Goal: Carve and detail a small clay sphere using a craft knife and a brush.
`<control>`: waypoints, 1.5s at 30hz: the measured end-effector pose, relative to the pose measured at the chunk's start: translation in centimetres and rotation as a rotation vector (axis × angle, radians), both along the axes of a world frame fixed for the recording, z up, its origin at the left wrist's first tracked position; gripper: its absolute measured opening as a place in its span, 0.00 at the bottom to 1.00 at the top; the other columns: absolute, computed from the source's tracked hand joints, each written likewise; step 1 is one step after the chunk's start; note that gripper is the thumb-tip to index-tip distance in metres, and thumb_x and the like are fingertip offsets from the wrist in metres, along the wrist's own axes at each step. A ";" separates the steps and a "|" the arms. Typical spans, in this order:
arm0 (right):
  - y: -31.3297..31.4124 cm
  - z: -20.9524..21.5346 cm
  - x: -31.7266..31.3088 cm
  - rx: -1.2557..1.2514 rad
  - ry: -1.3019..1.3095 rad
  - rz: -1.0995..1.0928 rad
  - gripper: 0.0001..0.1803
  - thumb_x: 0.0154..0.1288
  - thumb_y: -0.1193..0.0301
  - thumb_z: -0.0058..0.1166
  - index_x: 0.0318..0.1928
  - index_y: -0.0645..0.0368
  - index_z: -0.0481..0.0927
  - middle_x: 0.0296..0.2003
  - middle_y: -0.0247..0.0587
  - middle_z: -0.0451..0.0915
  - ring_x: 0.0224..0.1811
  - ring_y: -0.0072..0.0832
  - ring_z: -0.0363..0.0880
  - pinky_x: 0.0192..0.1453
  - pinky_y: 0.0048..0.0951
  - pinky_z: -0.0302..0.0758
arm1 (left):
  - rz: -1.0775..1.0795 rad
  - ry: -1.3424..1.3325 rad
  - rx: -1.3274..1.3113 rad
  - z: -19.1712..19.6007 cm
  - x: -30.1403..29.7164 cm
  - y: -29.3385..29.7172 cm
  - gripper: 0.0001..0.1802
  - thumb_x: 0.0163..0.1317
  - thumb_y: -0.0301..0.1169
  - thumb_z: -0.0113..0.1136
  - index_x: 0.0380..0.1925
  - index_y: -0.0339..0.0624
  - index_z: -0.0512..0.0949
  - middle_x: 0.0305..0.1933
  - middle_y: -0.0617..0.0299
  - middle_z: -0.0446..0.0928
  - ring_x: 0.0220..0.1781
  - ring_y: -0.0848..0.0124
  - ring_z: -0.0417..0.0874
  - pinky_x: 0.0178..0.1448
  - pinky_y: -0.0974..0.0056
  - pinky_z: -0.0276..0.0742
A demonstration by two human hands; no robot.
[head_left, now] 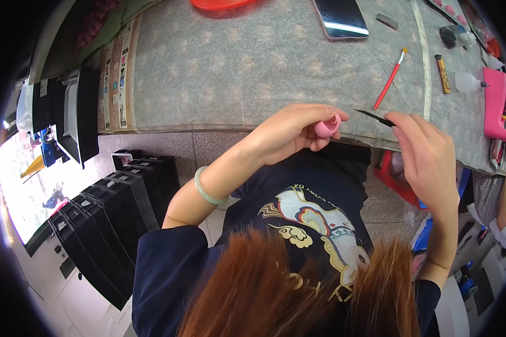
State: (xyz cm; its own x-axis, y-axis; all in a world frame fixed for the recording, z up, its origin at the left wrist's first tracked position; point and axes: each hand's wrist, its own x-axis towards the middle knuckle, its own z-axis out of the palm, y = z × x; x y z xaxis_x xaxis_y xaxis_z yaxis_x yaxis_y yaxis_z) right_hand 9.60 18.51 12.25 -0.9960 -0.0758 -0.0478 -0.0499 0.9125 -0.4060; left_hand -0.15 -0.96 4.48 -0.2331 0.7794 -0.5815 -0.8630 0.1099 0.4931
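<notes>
My left hand (289, 130) pinches a small pink rounded piece (327, 127) between thumb and fingers, held at the near edge of the grey table (236, 62). A pale green bangle (205, 190) sits on that wrist. My right hand (427, 154) grips a thin black pointed tool (374, 117), its tip aimed left toward the pink piece, a short gap apart from it. Both hands hover over my dark blue shirt with a printed pattern.
On the table lie a red-handled brush (390, 80), a phone (340, 18), a yellow lighter (443, 73), a small clear squeeze bottle (466, 83), a pink case (496, 104) and a red tray's edge (219, 4). Black trays (104, 224) stand stacked on the floor at left. Another person's sleeve (503, 216) is at right.
</notes>
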 end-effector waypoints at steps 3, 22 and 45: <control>-0.5 -0.4 0.6 -0.124 0.029 -0.094 0.08 0.58 0.78 0.47 0.40 0.64 0.74 0.29 0.46 0.75 0.28 0.40 0.74 0.32 0.30 0.69 | -0.018 0.001 0.023 0.1 0.2 0.0 0.18 0.64 0.35 0.45 0.45 0.31 0.71 0.31 0.60 0.73 0.26 0.78 0.70 0.29 0.75 0.66; -4.8 -4.4 1.1 -1.078 -0.074 -0.586 0.15 0.59 0.78 0.51 0.47 0.63 0.69 0.29 0.24 0.66 0.26 0.08 0.58 0.28 0.12 0.55 | 0.121 0.064 0.078 1.3 1.6 0.4 0.20 0.67 0.39 0.40 0.48 0.34 0.69 0.32 0.65 0.68 0.31 0.76 0.67 0.36 0.73 0.66; -4.1 -5.5 1.2 -0.260 0.080 -0.218 0.10 0.61 0.73 0.47 0.43 0.60 0.75 0.27 0.43 0.76 0.21 0.34 0.74 0.26 0.28 0.68 | -0.005 1.135 -0.273 -1.3 0.9 -0.7 0.19 0.50 0.28 0.63 0.42 0.39 0.71 0.34 0.64 0.72 0.31 0.79 0.70 0.35 0.74 0.69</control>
